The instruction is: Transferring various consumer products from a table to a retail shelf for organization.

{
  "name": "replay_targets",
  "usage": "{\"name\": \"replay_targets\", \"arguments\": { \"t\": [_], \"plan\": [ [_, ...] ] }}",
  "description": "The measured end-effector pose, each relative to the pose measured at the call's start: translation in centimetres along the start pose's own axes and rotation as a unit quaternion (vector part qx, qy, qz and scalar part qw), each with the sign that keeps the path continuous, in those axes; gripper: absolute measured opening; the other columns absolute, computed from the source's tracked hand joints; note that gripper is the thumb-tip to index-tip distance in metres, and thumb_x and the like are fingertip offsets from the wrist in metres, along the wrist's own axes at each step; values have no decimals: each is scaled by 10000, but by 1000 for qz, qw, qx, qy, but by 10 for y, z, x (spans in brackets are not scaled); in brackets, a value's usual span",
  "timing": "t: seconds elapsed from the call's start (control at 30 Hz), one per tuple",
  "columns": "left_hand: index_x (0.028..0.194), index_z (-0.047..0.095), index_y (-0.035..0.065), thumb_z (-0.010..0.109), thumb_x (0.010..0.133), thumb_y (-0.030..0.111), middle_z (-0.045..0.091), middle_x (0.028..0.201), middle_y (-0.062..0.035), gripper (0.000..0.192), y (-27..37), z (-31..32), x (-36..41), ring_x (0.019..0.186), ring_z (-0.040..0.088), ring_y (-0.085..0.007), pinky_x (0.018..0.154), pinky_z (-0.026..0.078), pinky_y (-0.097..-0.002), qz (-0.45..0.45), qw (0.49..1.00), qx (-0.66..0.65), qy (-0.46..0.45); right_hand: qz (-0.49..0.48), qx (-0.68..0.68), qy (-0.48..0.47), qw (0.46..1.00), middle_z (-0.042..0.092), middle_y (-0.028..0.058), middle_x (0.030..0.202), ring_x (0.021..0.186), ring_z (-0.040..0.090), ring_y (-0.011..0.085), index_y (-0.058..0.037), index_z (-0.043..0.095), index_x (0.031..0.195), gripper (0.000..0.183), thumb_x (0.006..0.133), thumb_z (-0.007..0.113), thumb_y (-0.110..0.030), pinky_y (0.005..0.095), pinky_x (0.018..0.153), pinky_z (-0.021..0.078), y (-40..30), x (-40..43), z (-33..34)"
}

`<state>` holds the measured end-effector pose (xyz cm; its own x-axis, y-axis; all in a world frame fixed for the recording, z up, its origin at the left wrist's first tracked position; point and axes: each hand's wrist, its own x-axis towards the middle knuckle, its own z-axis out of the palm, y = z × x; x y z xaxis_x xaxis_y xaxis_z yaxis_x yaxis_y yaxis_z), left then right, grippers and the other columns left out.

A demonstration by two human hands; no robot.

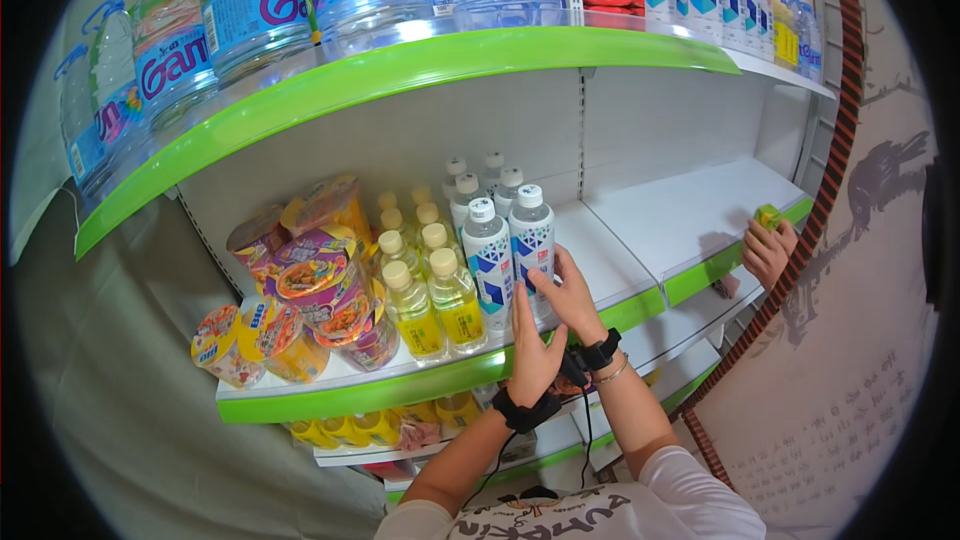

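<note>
Two rows of white-capped bottles with blue and white labels stand on the middle shelf. My right hand (568, 294) touches the side and front of the front right bottle (531, 240), its fingers apart. My left hand (534, 356) is raised before the front of the same pair, its fingertips close to the gap beside the front left bottle (487, 259); whether they touch is unclear. Just left of these stand yellow-labelled clear bottles (459, 307) in two rows. Stacked instant noodle cups (319, 270) fill the left end.
Large water bottles (255, 7) line the shelf above, behind its green edge strip (420, 52). At right, another person's hand (769, 251) holds a small yellow-green object (767, 217) by the shelf edge. Yellow packages (375, 427) lie on the shelf below.
</note>
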<state>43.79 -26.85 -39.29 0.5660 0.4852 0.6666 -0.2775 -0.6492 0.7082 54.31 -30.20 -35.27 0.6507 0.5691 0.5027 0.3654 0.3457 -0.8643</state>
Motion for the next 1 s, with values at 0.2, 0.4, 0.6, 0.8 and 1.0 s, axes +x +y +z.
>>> {"name": "replay_targets", "arguments": {
  "t": [0.2, 0.4, 0.6, 0.8, 1.0],
  "plan": [
    [1446, 136, 42, 625, 736, -79, 231, 1453, -175, 870, 1, 5, -1, 1335, 281, -287, 1059, 301, -424, -21, 999, -47, -10, 30, -14, 19, 999, 544, 134, 1161, 1066, 529, 192, 31, 423, 1272, 661, 727, 759, -133, 316, 879, 458, -6, -3, -6],
    [1444, 152, 40, 593, 699, -141, 144, 1465, -139, 885, 33, -11, -6, 1350, 238, -265, 1094, 235, -422, -15, 987, -154, -48, -75, 53, 119, 989, 537, 92, 1168, 1077, 523, 168, 24, 457, 1236, 656, 668, 783, -17, 318, 935, 433, -28, -34, -3],
    [1386, 257, -48, 635, 699, -47, 240, 1391, -199, 785, 77, -30, -24, 1301, 270, -308, 1069, 230, -385, 102, 988, -81, -80, -112, 53, 107, 986, 533, 73, 1178, 1089, 523, 156, 19, 466, 1230, 662, 659, 796, -32, 318, 946, 428, -69, -84, -21],
    [1384, 246, -67, 635, 723, -22, 244, 1431, -250, 769, 75, -42, -75, 1322, 279, -355, 1060, 264, -402, 105, 970, -113, -191, -25, 18, 154, 988, 542, 68, 1163, 1067, 534, 156, 9, 472, 1234, 666, 665, 807, -79, 327, 934, 442, -78, -166, -25],
    [1378, 300, -36, 663, 756, 38, 367, 1364, -231, 723, 57, -53, -137, 1274, 359, -362, 1032, 307, -399, 14, 937, -231, -261, 59, -41, 219, 973, 551, 64, 1164, 1080, 531, 159, -3, 485, 1236, 659, 671, 809, -106, 340, 927, 450, -66, -245, -12]
  ]
}}
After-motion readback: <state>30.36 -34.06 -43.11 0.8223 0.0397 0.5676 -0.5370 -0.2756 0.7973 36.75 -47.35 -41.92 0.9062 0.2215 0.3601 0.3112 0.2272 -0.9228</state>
